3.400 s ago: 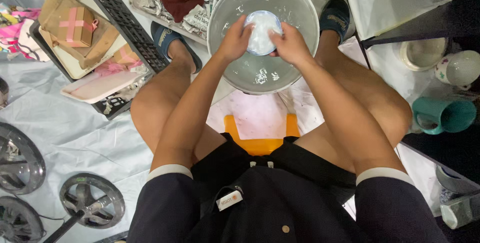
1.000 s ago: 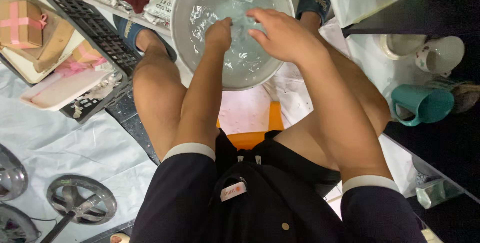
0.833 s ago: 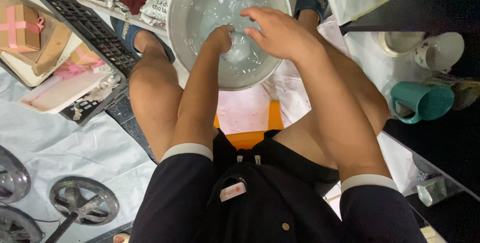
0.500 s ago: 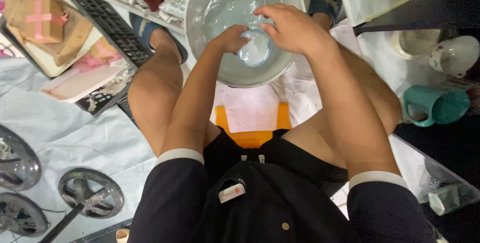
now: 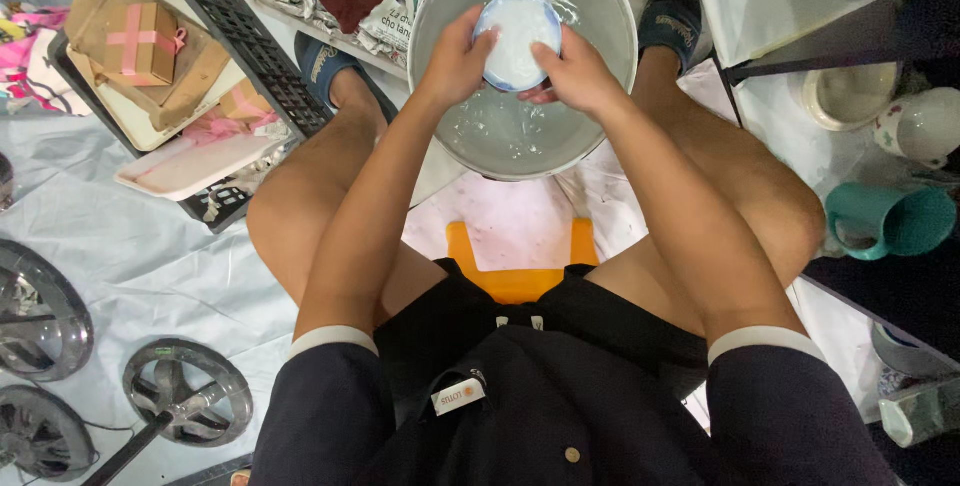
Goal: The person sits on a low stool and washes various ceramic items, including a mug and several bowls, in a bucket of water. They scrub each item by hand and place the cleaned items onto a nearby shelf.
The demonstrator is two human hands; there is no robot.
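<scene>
- Together, the left hand (image 5: 455,54) and right hand (image 5: 578,74) grip a small white bowl (image 5: 516,38) by opposite rims.
- Bowl sits above a grey basin (image 5: 590,136) holding soapy water.
- Teal mug (image 5: 890,221) lies well apart, rightward.

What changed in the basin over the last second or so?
Both hands, left hand and right hand, were down in the water; now they hold the small white bowl raised above it, tilted toward the camera. The metal basin, the teal mug and the crate stayed put.
</scene>
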